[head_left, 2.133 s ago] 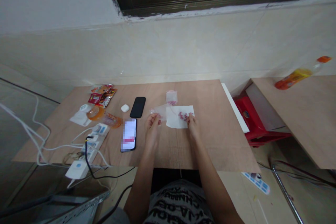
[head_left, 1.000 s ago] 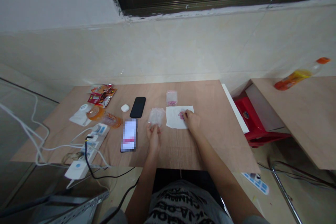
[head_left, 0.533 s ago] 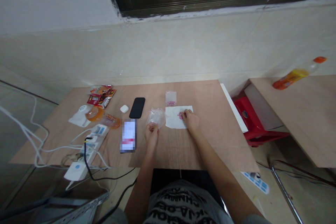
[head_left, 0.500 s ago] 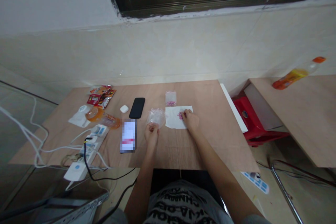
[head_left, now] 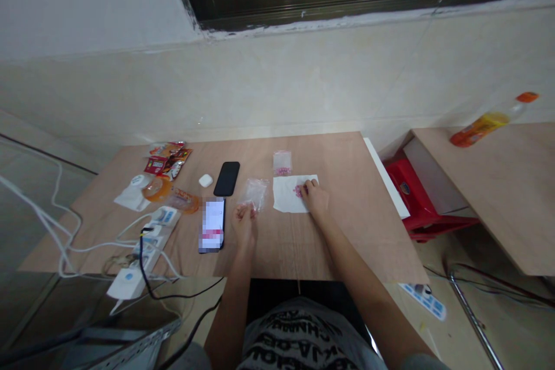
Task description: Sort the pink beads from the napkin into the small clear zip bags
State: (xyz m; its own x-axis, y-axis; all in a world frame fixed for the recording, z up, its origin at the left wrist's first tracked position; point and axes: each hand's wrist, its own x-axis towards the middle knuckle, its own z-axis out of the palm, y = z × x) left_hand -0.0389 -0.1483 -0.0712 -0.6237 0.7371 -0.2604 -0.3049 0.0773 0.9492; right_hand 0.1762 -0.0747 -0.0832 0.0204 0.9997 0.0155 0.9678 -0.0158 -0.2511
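My left hand (head_left: 244,221) is closed on the near edge of a clear plastic bag (head_left: 256,192), which lies on the table with small pink bits near my fingertips. On a white sheet of paper (head_left: 286,199) rests a little heap of small pink beads or pieces (head_left: 297,191). The fingers of my right hand (head_left: 314,192) are pinched together at the right side of that heap; what they hold, if anything, is hidden. Just beyond the paper lies a small zip bag (head_left: 282,163) with pink pieces along its bottom.
Left of the bag are a black phone (head_left: 226,178), a lit phone (head_left: 212,225), a white case (head_left: 205,180), an orange bottle (head_left: 171,193), snack packets (head_left: 168,159) and a power strip (head_left: 151,245) with cables. Another bottle (head_left: 488,124) lies on the right-hand table.
My left hand has moved slightly left, drawing the clear plastic bag a little that way off the paper's edge. My right hand stays at the pink heap.
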